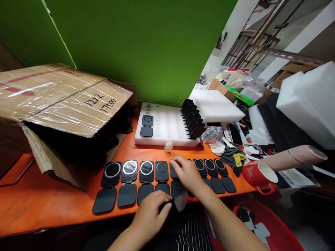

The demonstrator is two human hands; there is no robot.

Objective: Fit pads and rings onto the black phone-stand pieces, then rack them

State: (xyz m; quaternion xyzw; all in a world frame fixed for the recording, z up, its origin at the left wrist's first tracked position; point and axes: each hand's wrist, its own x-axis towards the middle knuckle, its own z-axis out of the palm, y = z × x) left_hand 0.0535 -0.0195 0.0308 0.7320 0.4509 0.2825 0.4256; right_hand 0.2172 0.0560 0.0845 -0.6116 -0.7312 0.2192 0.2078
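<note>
A row of black two-panel folding pads (127, 195) lies along the table's front edge, several showing a silvery ring on the upper panel. My right hand (186, 174) is closed over the upper panel of one black folding pad (178, 190) near the middle, fingertips at its top edge. Over that pad's lower end, a thin translucent film (180, 201) sticks out past the table edge. My left hand (153, 209) is closed in a pinch at the film's left side; the exact contact is partly hidden.
An open cardboard box (65, 101) with dark pieces inside stands left on the orange table (65, 205). Behind the row are a small white bottle (169, 145) and a white foam block (167, 122) bearing black pads. A red mug (259, 176) and a pink tumbler (293, 158) are at right.
</note>
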